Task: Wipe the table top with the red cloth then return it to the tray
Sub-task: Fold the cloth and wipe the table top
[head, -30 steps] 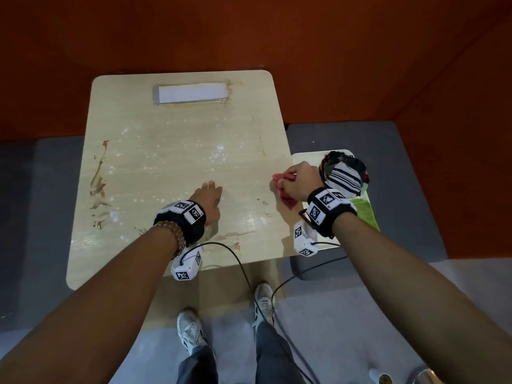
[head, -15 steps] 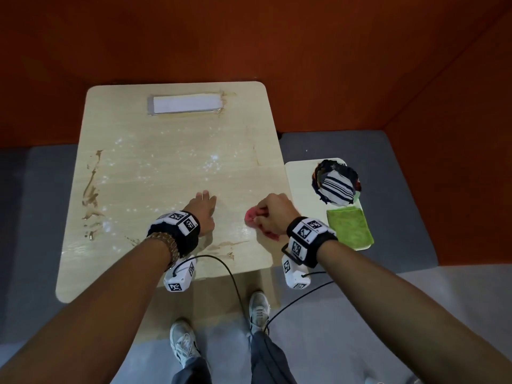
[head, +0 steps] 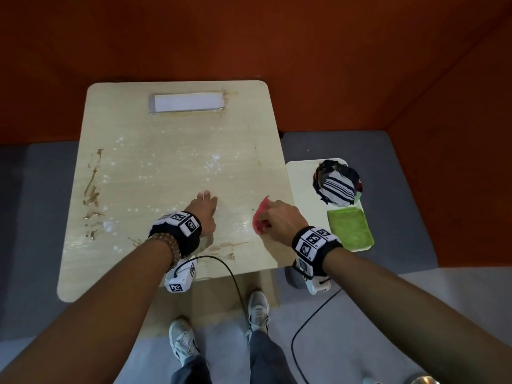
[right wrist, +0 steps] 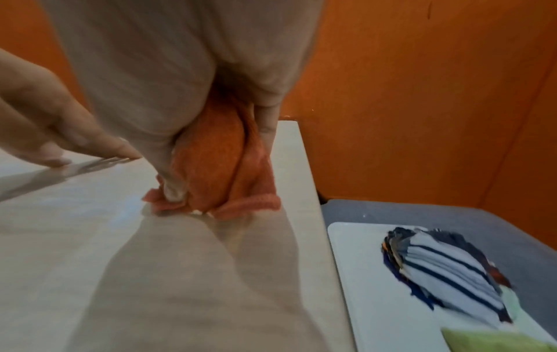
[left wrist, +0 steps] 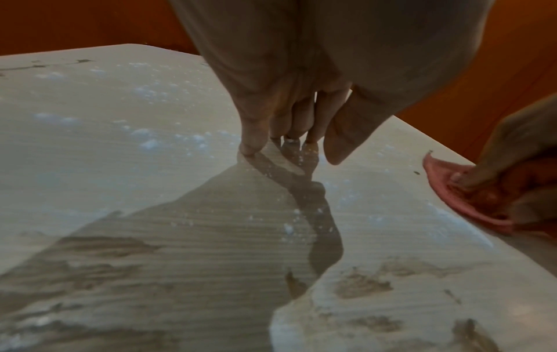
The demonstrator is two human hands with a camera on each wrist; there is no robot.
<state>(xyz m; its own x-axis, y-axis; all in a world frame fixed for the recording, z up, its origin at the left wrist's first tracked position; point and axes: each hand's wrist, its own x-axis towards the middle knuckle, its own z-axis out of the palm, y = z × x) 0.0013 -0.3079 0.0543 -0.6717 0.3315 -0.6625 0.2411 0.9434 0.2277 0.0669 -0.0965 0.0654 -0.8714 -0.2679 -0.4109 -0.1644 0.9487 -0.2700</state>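
Your left hand [head: 204,214] rests mid-table [head: 166,162]; your right hand [head: 282,218] presses the cloth [head: 260,217] near the right edge — tray [head: 300,184] just beyond.

Orange walls [head: 249,37] close in behind and to the right of the grey bench seat [head: 401,189], meeting in a corner above its far end. Nearer than the bench, pale grey floor [head: 360,328] spreads out. Soft light glints off surfaces left of the bench.
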